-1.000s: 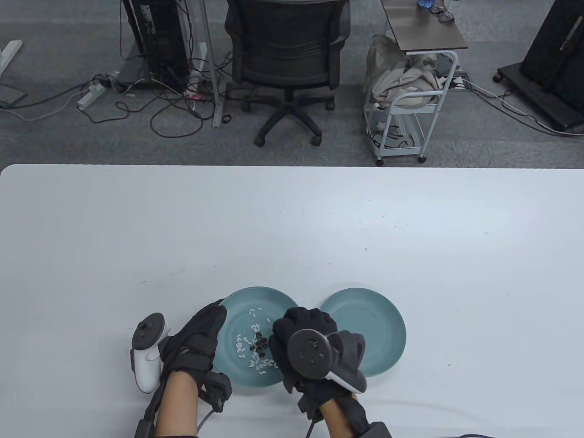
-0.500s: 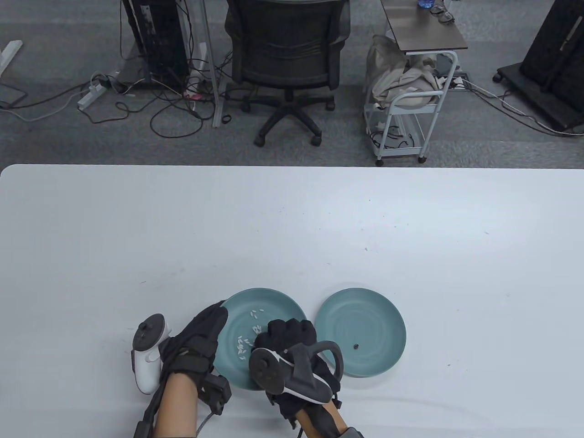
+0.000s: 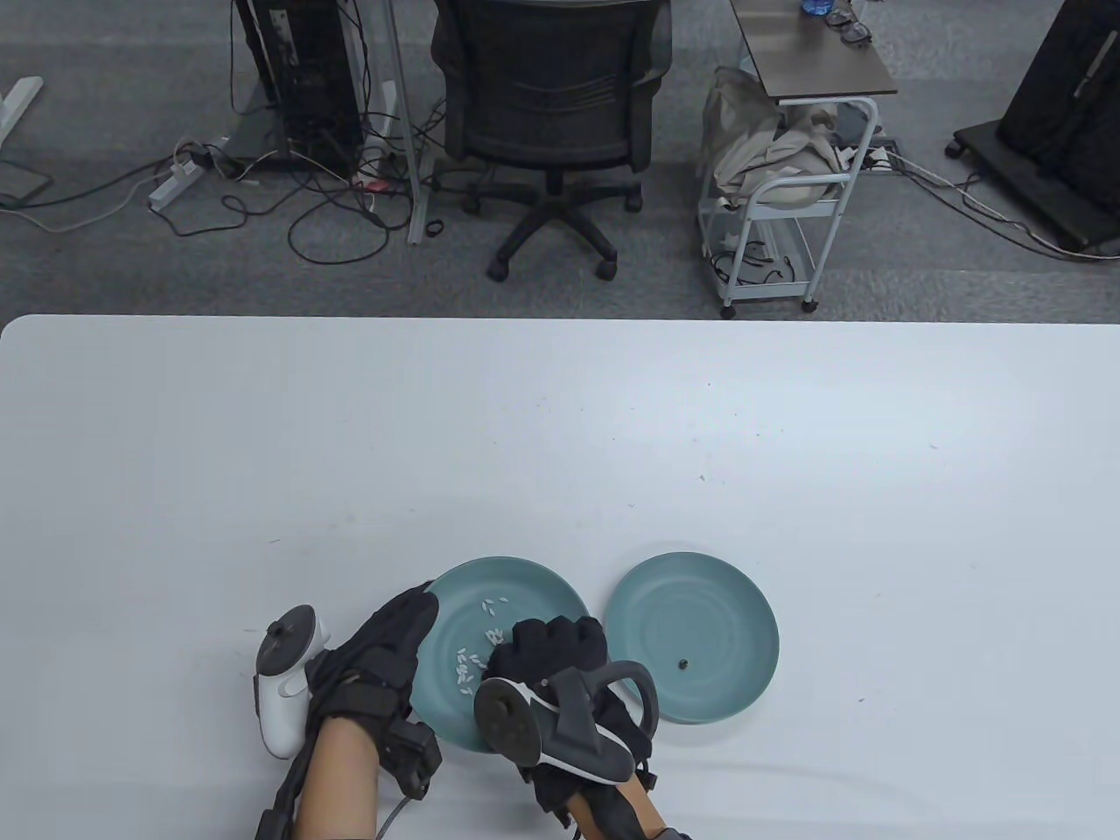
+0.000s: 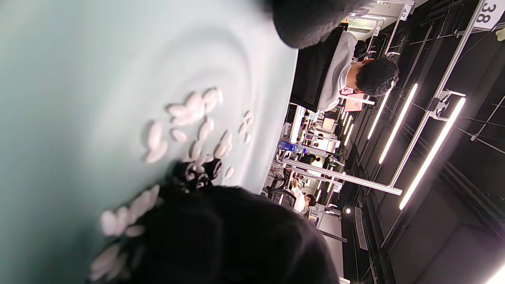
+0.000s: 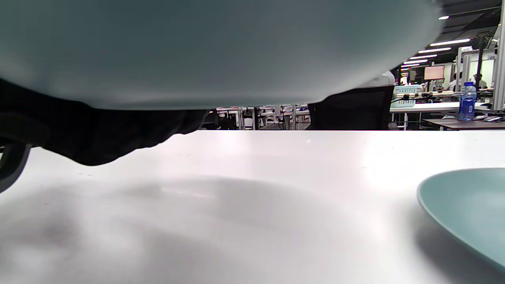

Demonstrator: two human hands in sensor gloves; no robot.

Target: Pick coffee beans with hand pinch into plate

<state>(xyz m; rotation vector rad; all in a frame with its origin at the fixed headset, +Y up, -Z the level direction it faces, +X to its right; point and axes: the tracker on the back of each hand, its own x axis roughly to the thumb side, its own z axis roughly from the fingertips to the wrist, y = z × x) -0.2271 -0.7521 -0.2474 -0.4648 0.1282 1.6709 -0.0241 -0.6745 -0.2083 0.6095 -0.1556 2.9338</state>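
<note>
On the bench [image 3: 560, 420], we are steadying the left plate [image 3: 534, 586] with our relaxed left hand [image 3: 381, 652] while our right hand [image 3: 551, 652], grip hidden, is reaching for coffee beans [image 4: 197, 173] among white grains, needing fingertip pinches for the right plate [image 3: 700, 612].

In the table view the right hand [image 3: 560, 652] covers the near right part of the left plate [image 3: 534, 582], so its fingertips and most of the coffee beans [image 4: 197, 175] there are hidden. In the left wrist view the beans show only as a dark blur at the glove's edge, their number unclear. The right plate [image 3: 744, 612] holds one dark speck [image 3: 683, 664], too small to identify. Both forearms are cut off at the bottom edge.
</note>
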